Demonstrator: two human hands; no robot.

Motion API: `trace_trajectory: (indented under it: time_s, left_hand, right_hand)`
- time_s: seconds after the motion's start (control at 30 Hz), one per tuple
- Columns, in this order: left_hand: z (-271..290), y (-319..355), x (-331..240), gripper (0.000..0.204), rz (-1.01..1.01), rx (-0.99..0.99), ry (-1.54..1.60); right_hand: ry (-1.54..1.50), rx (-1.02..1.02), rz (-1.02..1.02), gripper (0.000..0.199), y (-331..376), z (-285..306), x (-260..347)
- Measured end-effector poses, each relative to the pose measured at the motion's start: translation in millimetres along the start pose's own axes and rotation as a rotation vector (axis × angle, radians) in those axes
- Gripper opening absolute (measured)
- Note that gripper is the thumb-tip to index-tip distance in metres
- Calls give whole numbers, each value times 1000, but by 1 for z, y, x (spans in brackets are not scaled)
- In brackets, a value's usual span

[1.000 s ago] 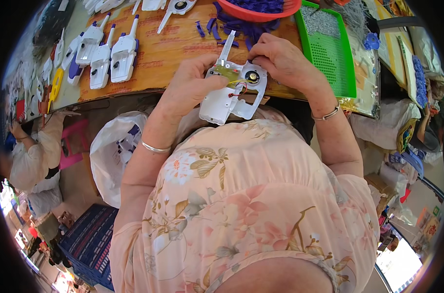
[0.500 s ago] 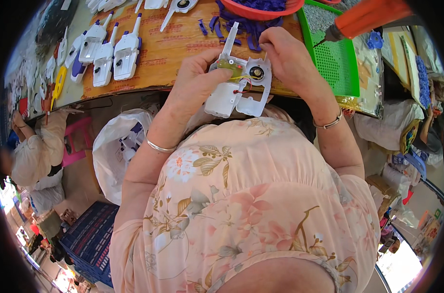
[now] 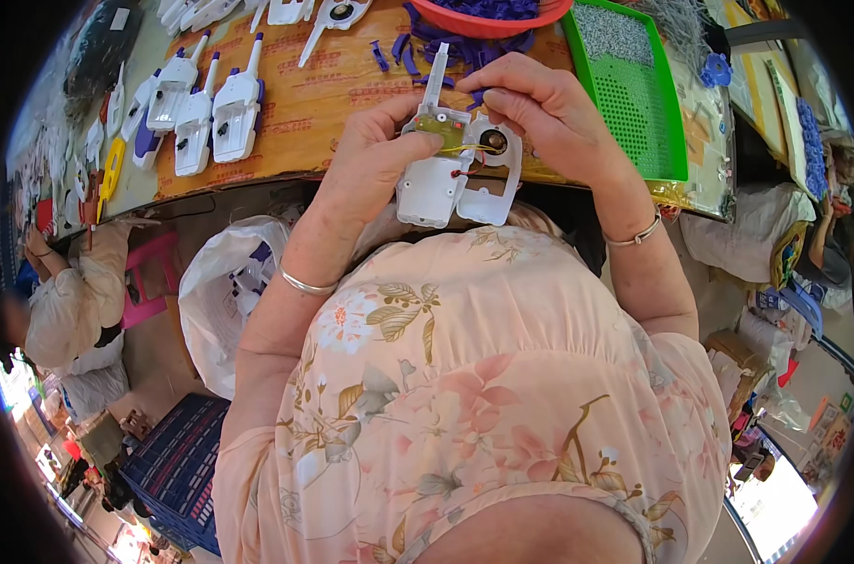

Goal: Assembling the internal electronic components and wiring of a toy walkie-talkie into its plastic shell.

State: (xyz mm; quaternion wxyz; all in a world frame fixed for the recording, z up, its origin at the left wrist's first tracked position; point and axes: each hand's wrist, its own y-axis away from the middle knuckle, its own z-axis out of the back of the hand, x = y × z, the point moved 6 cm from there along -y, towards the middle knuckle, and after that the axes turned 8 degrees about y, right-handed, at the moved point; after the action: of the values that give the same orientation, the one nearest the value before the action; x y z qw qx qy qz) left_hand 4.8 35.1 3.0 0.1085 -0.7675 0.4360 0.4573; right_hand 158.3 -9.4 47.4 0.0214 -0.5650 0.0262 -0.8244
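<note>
My left hand (image 3: 375,155) grips an opened white toy walkie-talkie shell (image 3: 429,193) with a stubby antenna. The thumb presses on the green circuit board (image 3: 441,130) inside it. Thin yellow and red wires run from there to a round black speaker (image 3: 493,141) in the other white half shell (image 3: 488,207), which lies alongside. Above that half, my right hand (image 3: 558,117) has its fingers bent together. A small purple plastic piece shows at their tips; whether they grip it is hidden.
A red basket (image 3: 493,26) of purple pieces stands at the far edge, with loose purple pieces (image 3: 403,52) before it. To the right lies a green tray (image 3: 676,141) with tiny grey parts. Several white-and-purple walkie-talkies (image 3: 234,117) and a yellow cutter (image 3: 110,174) are left.
My right hand has moved left and up from the speaker half's edge toward the purple pieces. The hanging orange screwdriver has gone from view at upper right. My left hand keeps its grip.
</note>
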Motion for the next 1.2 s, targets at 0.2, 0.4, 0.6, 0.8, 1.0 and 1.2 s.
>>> trace_trajectory:
  time_s: [0.2, 0.4, 0.6, 0.8, 1.0, 1.2]
  left_hand:
    - [-2, 0, 0, 35, -1, 18, 32]
    - [-5, 1, -1, 33, -11, 9, 28]
    - [-9, 2, -3, 36, -15, -20, -2]
    - [-14, 4, -4, 31, -27, -47, -29]
    - [-12, 4, -2, 29, -40, -70, -7]
    - [-17, 7, -6, 29, -54, -48, 56]
  right_hand:
    - [-193, 38, -55, 14, -1, 0, 2]
    - [-108, 94, -77, 14, -3, 1, 2]
    - [91, 147, -11, 19, -9, -3, 2]
    - [190, 169, -12, 23, -15, -3, -5]
    - [80, 153, -44, 15, -10, -10, -8]
    - [-123, 78, -82, 12, -5, -12, -9]
